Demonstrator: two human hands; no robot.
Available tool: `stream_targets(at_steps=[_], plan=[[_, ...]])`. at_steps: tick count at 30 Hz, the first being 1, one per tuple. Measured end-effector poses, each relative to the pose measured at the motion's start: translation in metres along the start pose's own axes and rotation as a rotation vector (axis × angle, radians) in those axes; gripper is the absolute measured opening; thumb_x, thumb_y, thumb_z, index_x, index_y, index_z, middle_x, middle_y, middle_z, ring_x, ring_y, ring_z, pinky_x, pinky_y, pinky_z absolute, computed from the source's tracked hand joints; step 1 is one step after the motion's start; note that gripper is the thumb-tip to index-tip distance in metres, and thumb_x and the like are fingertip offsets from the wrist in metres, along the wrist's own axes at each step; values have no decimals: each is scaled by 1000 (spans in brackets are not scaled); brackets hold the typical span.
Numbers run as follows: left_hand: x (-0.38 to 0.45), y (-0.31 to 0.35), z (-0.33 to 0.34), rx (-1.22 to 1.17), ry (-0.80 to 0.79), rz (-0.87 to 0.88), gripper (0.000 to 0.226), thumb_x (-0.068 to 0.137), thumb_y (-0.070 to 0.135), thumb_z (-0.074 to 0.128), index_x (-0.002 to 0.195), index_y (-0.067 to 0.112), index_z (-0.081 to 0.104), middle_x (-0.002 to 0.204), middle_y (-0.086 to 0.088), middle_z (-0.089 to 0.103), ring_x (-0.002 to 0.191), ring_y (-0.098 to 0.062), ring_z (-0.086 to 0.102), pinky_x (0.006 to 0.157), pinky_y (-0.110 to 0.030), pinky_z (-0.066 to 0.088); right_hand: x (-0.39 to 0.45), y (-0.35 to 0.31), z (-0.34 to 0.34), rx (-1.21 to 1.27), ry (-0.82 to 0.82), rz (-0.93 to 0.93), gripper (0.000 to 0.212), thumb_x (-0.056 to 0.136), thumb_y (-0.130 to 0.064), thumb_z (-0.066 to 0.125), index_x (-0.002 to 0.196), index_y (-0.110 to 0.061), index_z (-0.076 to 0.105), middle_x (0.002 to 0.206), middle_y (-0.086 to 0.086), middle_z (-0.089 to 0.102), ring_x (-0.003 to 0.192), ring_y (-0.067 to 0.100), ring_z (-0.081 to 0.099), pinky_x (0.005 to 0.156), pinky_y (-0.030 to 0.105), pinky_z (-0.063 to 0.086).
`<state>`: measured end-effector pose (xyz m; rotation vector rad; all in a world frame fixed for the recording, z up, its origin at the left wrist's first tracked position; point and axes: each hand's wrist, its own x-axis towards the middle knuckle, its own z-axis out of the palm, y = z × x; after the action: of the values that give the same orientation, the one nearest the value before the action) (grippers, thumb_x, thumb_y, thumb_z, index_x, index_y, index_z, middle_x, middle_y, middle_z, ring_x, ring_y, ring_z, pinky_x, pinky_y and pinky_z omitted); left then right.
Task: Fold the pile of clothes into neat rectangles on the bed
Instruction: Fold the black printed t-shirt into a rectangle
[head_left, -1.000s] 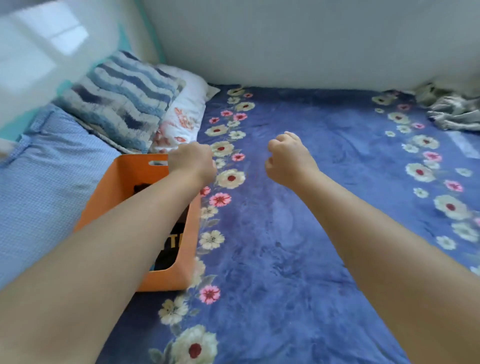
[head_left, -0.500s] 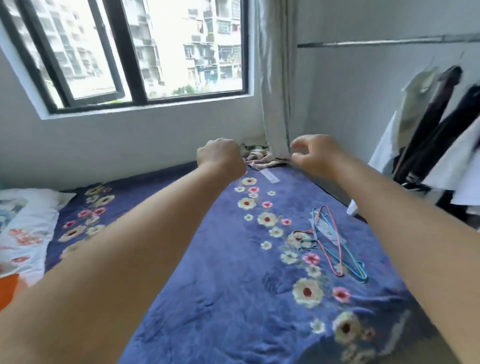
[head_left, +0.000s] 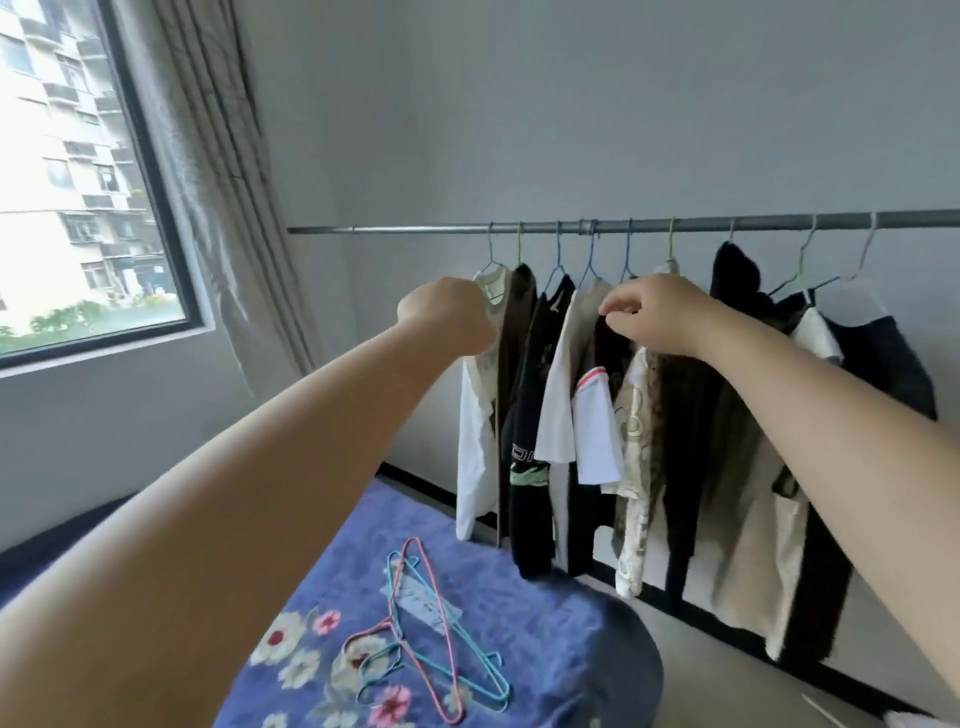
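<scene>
Both arms now reach toward hanging clothes (head_left: 597, 395), left hand (head_left: 449, 317) fisted.

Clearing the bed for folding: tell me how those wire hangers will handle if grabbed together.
The hangers are thin wire, so probably very light. They lie crossed over one another on the blanket, so their hooks will likely snag and lift as a tangle. The coated wire may flex a little rather than break.

Both arms reach toward hanging clothes (head_left: 597, 415) on a wall rail (head_left: 727, 226). Left hand (head_left: 449, 317) fisted; right hand (head_left: 657, 317) loosely curled, neither visibly holding anything. Wire hangers (head_left: 415, 639) lie on the bed (head_left: 545, 649).
</scene>
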<state>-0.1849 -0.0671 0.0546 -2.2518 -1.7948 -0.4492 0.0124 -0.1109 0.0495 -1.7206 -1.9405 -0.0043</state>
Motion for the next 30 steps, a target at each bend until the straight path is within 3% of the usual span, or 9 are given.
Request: stream_targets(at_steps=[3,9,12,16,19,21,25,27,30], plan=[[68,48,9,-54,-9,111,20,84,15,45,65,13,45,70,0,47,73,-22,50,50,-24,32,32,51,-23,-70,6,63,27,92,-15,46,113,-12,64,120,9,60,106,19,53,84,22,36],[175,155,38,-124,-52,332,23,84,20,46,62,14,44,76,-4,50,80,-25,53,62,-28,38,72,161,-65,-133,37,213,26,92,-15,46,111,-12,65,118,7,62,111,21,54,86,23,37],[204,209,62,-119,-114,426,26,84,19,45,59,14,43,65,-1,46,70,-22,52,56,-26,38,79,215,-80,-170,59,273,27,91,-12,46,109,-11,66,114,5,64,109,21,55,83,22,37],[227,282,74,-175,-153,524,26,91,20,39,67,10,45,72,-3,45,65,-18,46,52,-25,33,87,288,-109,-227,71,321,27,92,-13,45,109,-7,66,113,9,64,108,24,55,87,25,39],[232,324,79,-157,-147,572,29,92,23,38,71,6,49,75,-10,51,73,-26,52,67,-31,41,93,334,-124,-209,100,318,27,93,-13,45,109,-6,66,114,8,64,107,22,55,84,23,38],[236,351,86,-162,-138,597,29,92,25,39,71,10,51,73,-3,52,79,-26,53,72,-31,41,99,365,-129,-206,123,319,26,93,-13,45,108,-6,66,111,8,65,102,20,56,77,21,36],[248,396,96,-222,-139,654,28,93,26,41,96,7,63,94,-6,61,91,-24,57,78,-34,48,118,426,-128,-153,187,317,26,93,-10,45,109,-7,65,110,8,64,89,16,52,68,19,31],[254,410,102,-248,-104,688,29,93,28,43,102,11,65,102,-4,62,97,-23,56,83,-36,50,128,449,-125,-110,254,321,29,92,-5,43,114,-3,60,120,11,59,103,22,53,74,21,32],[267,425,112,-205,-94,745,31,95,30,41,112,13,61,111,-2,58,105,-20,52,84,-30,46,146,477,-124,42,266,406,39,94,-7,39,133,0,42,139,13,44,124,29,45,98,29,34]])
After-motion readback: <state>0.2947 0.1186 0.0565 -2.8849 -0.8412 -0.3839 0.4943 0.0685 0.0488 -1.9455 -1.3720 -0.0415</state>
